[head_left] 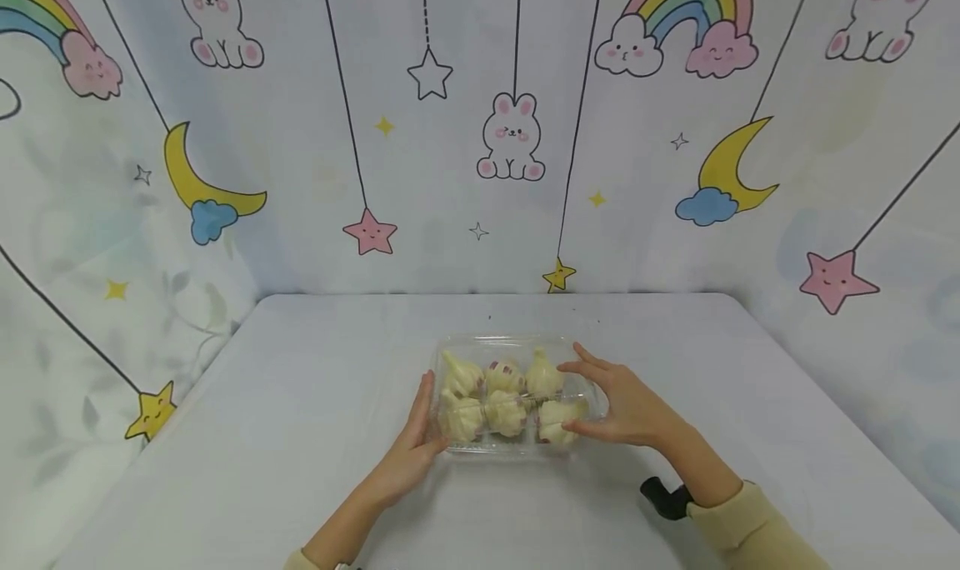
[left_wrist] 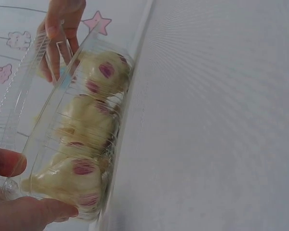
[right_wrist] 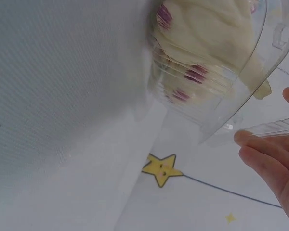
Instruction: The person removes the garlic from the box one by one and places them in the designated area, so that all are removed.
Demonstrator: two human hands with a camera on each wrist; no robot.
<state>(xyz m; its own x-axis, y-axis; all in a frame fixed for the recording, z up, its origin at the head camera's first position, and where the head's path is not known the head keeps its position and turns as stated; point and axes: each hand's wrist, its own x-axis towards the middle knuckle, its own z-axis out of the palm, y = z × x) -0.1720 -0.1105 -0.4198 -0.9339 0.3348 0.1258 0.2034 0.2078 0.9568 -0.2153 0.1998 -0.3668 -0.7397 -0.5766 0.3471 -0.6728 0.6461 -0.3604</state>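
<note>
A clear plastic clamshell box [head_left: 498,450] stands on the table with several pale garlic bulbs [head_left: 506,413] inside in two rows; purple patches show on some. My left hand [head_left: 408,463] grips the box's left side, its thumb and fingers at the rim in the left wrist view. On the right, my right hand [head_left: 621,399] holds the hinged lid [right_wrist: 282,126] by its edge, thumb and fingers apart around the corner. A gap separates the lid from the lower part in the right wrist view. Part of the right hand lies outside that view.
The white tabletop [head_left: 300,387] surrounds the box. Behind it hangs a pale cloth backdrop [head_left: 450,153] printed with rabbits, stars and moons. A black curved piece [head_left: 666,499] sits by my right wrist, beside the beige sleeve [head_left: 750,524].
</note>
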